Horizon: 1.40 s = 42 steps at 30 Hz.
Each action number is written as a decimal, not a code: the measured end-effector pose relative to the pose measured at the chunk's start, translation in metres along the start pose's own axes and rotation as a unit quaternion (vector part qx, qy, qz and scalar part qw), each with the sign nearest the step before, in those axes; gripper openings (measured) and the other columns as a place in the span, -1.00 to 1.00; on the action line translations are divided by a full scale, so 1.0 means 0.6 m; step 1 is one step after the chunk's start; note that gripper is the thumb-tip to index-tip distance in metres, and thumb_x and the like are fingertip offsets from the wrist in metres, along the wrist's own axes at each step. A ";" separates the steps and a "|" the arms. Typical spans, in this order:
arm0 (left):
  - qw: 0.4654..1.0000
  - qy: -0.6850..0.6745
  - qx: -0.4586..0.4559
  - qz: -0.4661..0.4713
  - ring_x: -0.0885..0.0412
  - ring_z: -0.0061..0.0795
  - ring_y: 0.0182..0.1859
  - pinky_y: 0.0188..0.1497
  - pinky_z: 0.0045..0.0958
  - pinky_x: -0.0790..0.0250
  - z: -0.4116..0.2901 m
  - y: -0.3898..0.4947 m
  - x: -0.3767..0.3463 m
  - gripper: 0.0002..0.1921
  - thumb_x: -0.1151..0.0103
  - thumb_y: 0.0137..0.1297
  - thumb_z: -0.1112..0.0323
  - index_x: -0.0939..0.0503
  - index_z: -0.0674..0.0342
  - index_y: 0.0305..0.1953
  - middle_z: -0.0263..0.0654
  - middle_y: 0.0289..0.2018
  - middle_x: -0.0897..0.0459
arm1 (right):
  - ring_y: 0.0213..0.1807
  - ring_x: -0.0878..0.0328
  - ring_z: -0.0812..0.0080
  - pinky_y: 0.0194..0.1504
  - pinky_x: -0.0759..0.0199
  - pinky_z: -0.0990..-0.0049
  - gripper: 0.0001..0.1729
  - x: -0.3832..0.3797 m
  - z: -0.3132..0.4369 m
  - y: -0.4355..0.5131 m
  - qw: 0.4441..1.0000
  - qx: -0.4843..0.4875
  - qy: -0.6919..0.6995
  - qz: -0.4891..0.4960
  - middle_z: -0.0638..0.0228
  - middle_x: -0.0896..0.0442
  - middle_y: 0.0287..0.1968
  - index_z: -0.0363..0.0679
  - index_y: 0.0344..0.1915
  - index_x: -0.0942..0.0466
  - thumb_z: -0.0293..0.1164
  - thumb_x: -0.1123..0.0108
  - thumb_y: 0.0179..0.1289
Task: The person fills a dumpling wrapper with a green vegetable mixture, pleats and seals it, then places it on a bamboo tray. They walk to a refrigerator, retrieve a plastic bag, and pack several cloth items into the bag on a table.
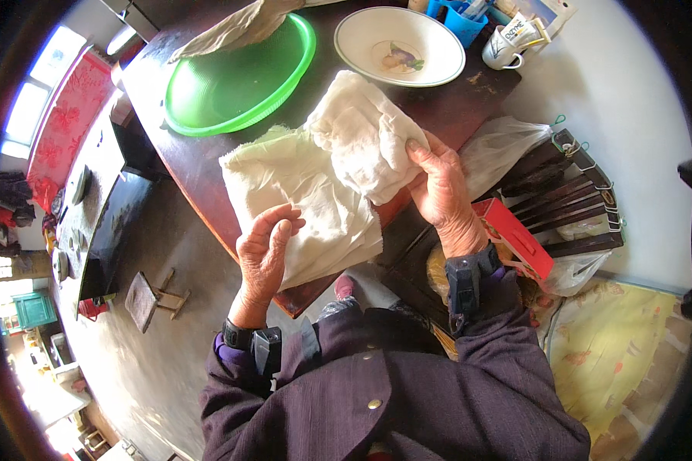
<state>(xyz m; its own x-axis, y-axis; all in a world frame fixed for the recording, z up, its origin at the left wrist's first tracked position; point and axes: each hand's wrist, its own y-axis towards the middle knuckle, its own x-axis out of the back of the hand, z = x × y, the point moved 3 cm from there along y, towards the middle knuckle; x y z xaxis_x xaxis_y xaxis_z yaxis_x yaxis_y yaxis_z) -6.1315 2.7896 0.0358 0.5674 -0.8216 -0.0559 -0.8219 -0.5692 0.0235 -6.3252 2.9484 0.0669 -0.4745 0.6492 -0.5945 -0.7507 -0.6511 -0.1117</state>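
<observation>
My right hand (440, 187) grips the right edge of a folded white cloth (360, 135), thumb on top, and holds it up in front of me. Below and to the left, a larger cream cloth (300, 196) with frayed edges lies in folds at the corner of the dark red wooden table (199, 167). Over this cream cloth's lower left side is my left hand (265, 250), its fingers bent and the thumb a little apart from them. Nothing shows between them. The white cloth overlaps the cream one in view.
A green plastic basket (236, 118) stands behind the cloths, a beige cloth (236, 29) across its rim. Right of it sits a white bowl (357, 37). Beyond are a blue plastic holder (464, 26) and a mug (499, 52) with tubes. A small stool (141, 299) stands left.
</observation>
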 end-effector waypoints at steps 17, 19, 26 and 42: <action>0.996 -0.003 0.034 -0.086 -0.60 -0.58 -0.29 -0.21 -0.56 -0.46 0.025 -0.006 0.067 -0.77 -0.05 0.37 0.39 -0.51 0.35 -0.02 -0.24 -0.23 -0.65 | 0.05 -0.44 0.18 0.13 -0.24 0.14 -0.65 -0.095 -0.152 -0.056 0.610 0.354 -0.680 0.198 0.20 -0.56 -0.09 -0.19 -0.18 -0.58 -0.33 -0.29 -0.03; 0.995 0.014 0.026 -0.091 -0.59 -0.61 -0.30 -0.20 -0.57 -0.45 0.027 -0.007 0.066 -0.78 -0.05 0.36 0.42 -0.51 0.34 -0.02 -0.26 -0.23 -0.64 | 0.06 -0.44 0.18 0.16 -0.20 0.13 -0.70 -0.088 -0.159 -0.054 0.626 0.350 -0.668 0.197 0.23 -0.57 -0.10 -0.18 -0.21 -0.59 -0.33 -0.25 0.01; 0.992 0.077 -0.006 -0.097 -0.59 -0.60 -0.30 -0.21 -0.57 -0.44 0.031 -0.007 0.059 -0.78 -0.04 0.37 0.40 -0.52 0.36 -0.03 -0.24 -0.23 -0.64 | 0.05 -0.42 0.18 0.17 -0.16 0.15 -0.68 -0.078 -0.158 -0.043 0.620 0.376 -0.661 0.195 0.22 -0.54 -0.09 -0.19 -0.20 -0.57 -0.35 -0.16 -0.02; 0.953 0.282 -0.094 -0.064 -0.56 -0.49 -0.25 -0.12 -0.46 -0.42 0.013 -0.052 -0.105 -0.75 0.09 0.44 0.32 -0.51 0.36 -0.05 -0.24 -0.27 -0.62 | -0.22 -0.49 0.22 -0.16 -0.38 0.25 -0.80 0.226 -0.019 -0.230 0.660 0.363 -0.655 -0.057 0.28 -0.52 -0.26 -0.17 -0.31 -0.50 -0.43 -0.23 0.00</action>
<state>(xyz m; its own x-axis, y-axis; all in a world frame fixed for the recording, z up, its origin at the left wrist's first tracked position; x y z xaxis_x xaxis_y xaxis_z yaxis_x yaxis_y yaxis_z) -6.1419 2.8595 0.0310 0.6437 -0.6010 0.4738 -0.7499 -0.6188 0.2339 -6.2806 3.1215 -0.0074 -0.0301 0.7699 0.6375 -0.6126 -0.5182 0.5969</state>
